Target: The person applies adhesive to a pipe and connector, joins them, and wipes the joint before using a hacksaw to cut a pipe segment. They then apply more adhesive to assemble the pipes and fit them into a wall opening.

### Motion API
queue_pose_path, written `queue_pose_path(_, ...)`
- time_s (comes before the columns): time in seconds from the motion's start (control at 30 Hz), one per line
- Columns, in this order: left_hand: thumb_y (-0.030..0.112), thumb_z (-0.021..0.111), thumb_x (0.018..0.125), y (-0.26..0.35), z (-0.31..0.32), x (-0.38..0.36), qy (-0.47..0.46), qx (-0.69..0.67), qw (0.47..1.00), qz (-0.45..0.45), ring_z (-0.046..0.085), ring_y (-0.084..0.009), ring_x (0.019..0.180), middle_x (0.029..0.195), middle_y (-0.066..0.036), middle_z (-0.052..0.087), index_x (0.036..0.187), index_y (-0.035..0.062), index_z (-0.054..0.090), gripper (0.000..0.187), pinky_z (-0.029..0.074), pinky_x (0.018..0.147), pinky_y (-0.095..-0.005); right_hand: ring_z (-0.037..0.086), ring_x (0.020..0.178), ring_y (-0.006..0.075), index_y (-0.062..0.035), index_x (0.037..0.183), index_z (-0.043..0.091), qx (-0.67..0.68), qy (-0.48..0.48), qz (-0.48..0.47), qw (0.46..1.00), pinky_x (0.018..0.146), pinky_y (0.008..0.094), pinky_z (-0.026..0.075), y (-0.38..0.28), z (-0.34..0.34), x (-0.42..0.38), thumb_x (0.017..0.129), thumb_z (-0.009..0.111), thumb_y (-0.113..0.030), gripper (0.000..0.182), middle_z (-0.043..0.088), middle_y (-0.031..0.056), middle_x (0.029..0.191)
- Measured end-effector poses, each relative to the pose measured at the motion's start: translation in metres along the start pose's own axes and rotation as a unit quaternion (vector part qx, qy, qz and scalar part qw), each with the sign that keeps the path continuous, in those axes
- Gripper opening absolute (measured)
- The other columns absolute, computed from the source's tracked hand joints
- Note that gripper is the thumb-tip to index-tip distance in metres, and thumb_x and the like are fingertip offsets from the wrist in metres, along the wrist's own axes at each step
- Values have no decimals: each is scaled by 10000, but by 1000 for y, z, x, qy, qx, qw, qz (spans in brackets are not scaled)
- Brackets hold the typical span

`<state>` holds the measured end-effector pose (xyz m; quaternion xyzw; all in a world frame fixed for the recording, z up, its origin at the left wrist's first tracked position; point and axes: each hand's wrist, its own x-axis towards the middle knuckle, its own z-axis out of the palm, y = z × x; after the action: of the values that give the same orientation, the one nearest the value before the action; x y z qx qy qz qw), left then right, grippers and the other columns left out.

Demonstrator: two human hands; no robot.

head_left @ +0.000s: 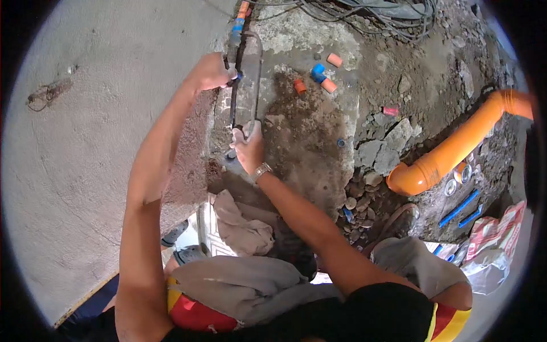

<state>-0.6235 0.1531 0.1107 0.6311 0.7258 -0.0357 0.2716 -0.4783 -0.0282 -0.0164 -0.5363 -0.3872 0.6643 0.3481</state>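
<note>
My right hand (249, 149) is closed on the near end of a hacksaw (257, 74), just above the wristwatch (262, 170). The saw's bent frame points away from me, its blade side to the left. Farther up, my left hand (213, 72) is closed around a pipe (232, 52) beside the grey wall, close to the blade. Dark blue shows at its fingertips, and the palm hides part of the pipe. Beyond that hand the pipe runs into a blue fitting (237, 26) and an orange pipe piece (243, 9). Whether the blade touches the pipe is hard to make out.
Short orange pipe pieces (334, 60) and a blue elbow (318, 69) lie on the dirty concrete. A large orange drainpipe (444, 157) crosses the rubble at right. Cables (387, 17) coil at the top; a rumpled cloth (242, 228) lies below my hands.
</note>
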Motion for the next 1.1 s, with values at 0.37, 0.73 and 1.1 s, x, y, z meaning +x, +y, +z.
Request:
queue_pose_path(0.37,117,727,881,-21,4,17,-67,-106,991,-55,632,-143,656,783,-65,680,1004,-18,691,186,521,597,-310,627,667,146,9,1132,453,182,-4,-8,983,547,302,567,-13,-71,-21,933,694,-55,319,569,80,878)
queue_pose_path(0.73,119,750,874,-9,-4,17,-105,-194,970,-105,625,-153,653,800,-105,672,1073,-29,675,259,504,557,-317,654,592,147,-44,957,438,127,-40,-61,989,517,306,548,-18,-123,-26,956,676,-92,243,574,48,730)
queue_pose_path(1.1,312,587,975,62,-22,-28,250,-75,965,0,667,-400,808,858,-224,698,981,13,717,326,523,769,-472,571,496,142,-75,995,482,117,187,-50,974,443,298,497,-98,-280,10,931,546,-40,98,603,65,722)
